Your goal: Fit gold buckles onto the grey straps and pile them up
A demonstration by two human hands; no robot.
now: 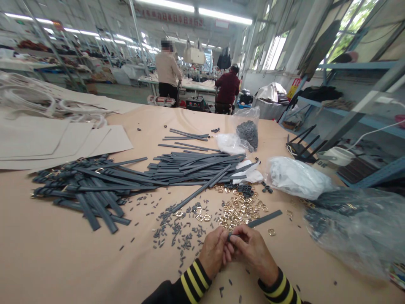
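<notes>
My left hand (217, 248) and my right hand (253, 250) meet near the front of the table, fingers pinched together. Between them is one end of a dark grey strap (265, 218), whose free end sticks out past my right hand to the upper right. The fingers cover most of the gripped end, so any small part on it is hidden. Just beyond lies a heap of gold buckles (238, 207). To the left are scattered small dark grey pieces (186, 241). A stack of plain dark straps (196, 165) lies behind the buckles.
Straps fitted with buckles (95, 190) are piled at left, near beige sheets (63, 139). Clear plastic bags (357, 228) and a white bag (297, 177) lie at right. A bag of dark loops (247, 134) stands farther back. Two people (167, 69) work beyond the table.
</notes>
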